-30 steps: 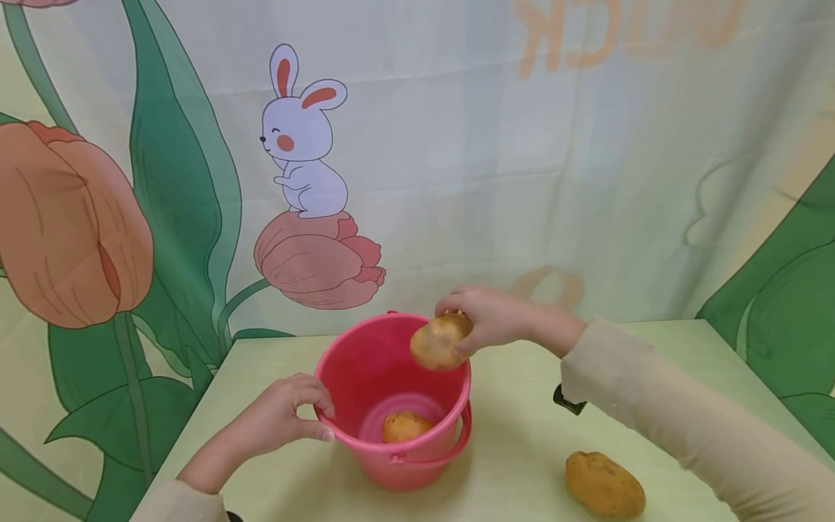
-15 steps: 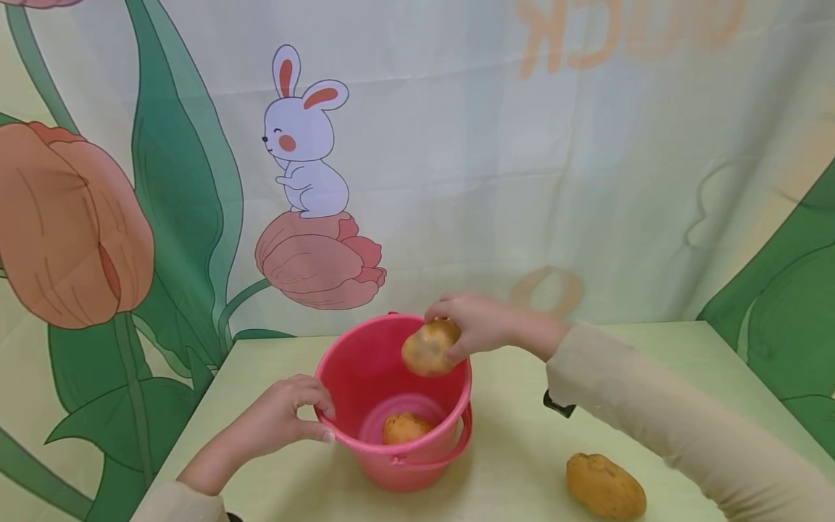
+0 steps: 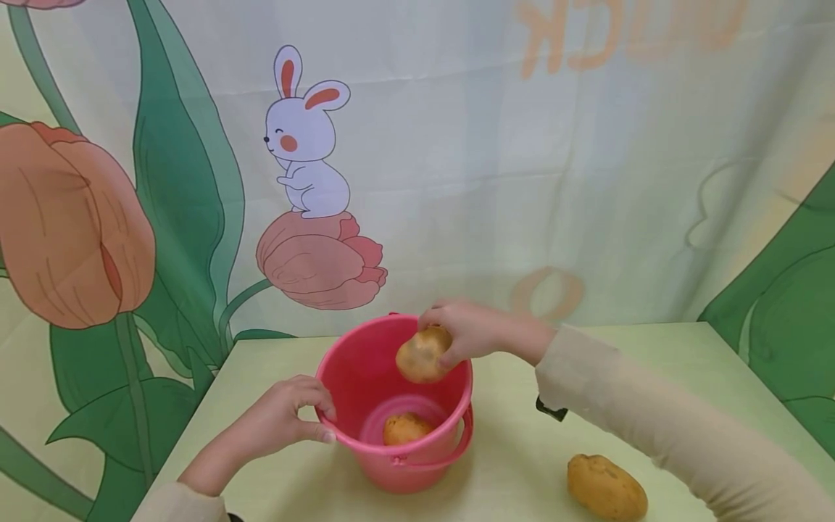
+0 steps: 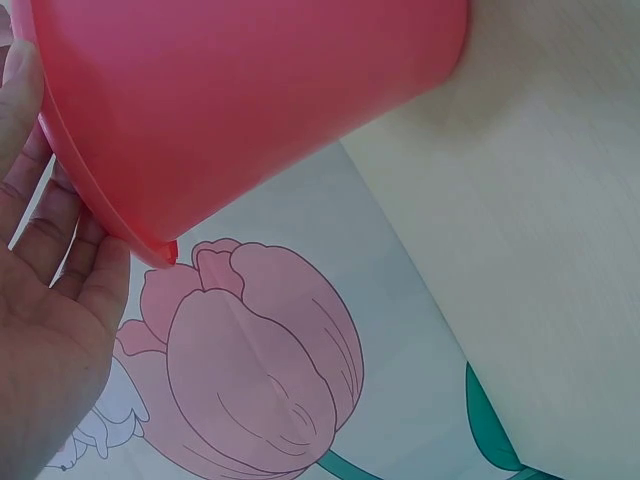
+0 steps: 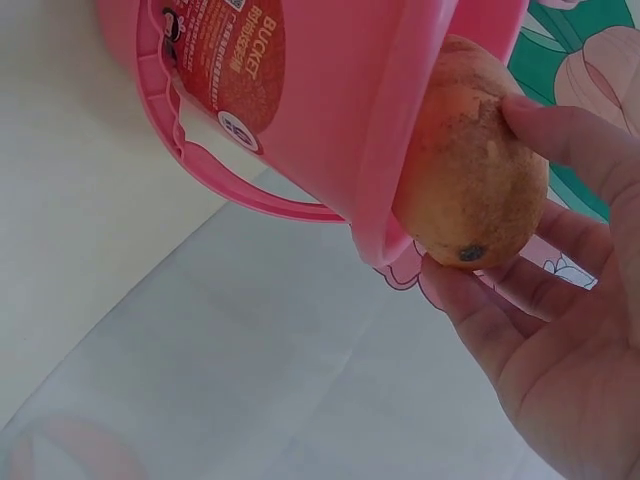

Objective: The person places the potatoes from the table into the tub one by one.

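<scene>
You are working at a pale yellow-green worktop [image 3: 522,464] set against a printed fabric backdrop [image 3: 457,159] showing a white cartoon rabbit [image 3: 306,145] seated on a pink tulip, with large green leaves at both sides.

The round pink plastic bucket [image 3: 365,362] stands upright on the worktop, its hinged handle folded down against the near wall; the right wrist view shows a red label on its outer side. The tan, brown-speckled oval potato [image 3: 422,355] you hold has a small dark spot near one end.

Your right hand [image 3: 466,333] grips that potato from above, fingers [image 5: 560,130] and thumb curled round it, and it hangs below them just inside the bucket's far rim, apparently touching the rim, though that is hard to judge. Your left hand [image 3: 283,413] pinches the near-left rim, thumb outside and fingers [image 3: 316,395] hooked over the edge.

A second small orange-brown potato [image 3: 406,428] lies on the bucket floor, below your right fingers. A third, larger golden-brown potato [image 3: 607,487] rests on the worktop, well apart from both hands, near your right sleeve [image 3: 652,428].
</scene>
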The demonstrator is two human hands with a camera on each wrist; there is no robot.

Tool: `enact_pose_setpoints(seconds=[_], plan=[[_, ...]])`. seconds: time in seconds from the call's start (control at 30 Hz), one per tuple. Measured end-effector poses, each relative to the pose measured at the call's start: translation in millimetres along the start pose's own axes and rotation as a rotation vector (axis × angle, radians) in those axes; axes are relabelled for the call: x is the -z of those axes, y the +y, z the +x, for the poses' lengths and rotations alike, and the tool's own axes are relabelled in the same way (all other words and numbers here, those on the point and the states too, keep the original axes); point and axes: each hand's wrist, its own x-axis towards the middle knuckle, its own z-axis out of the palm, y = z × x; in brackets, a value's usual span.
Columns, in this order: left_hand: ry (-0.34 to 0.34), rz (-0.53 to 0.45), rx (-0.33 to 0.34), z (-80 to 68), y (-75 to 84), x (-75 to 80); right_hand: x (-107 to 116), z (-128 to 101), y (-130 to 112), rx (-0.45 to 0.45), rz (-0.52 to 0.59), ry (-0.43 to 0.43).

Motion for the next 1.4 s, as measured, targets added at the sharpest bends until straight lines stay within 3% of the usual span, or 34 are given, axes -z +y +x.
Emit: enact_pose_setpoints(seconds=[0.63, 1.4], plan=[[0.007, 0.005, 0.001, 0.4, 1.6, 0.3, -23, 16, -4, -0.028, -0.037, -0.043], [0.003, 0.004, 0.007, -1.5, -0.4, 0.1, -36, 18, -3, -0.058, -0.014, -0.088]])
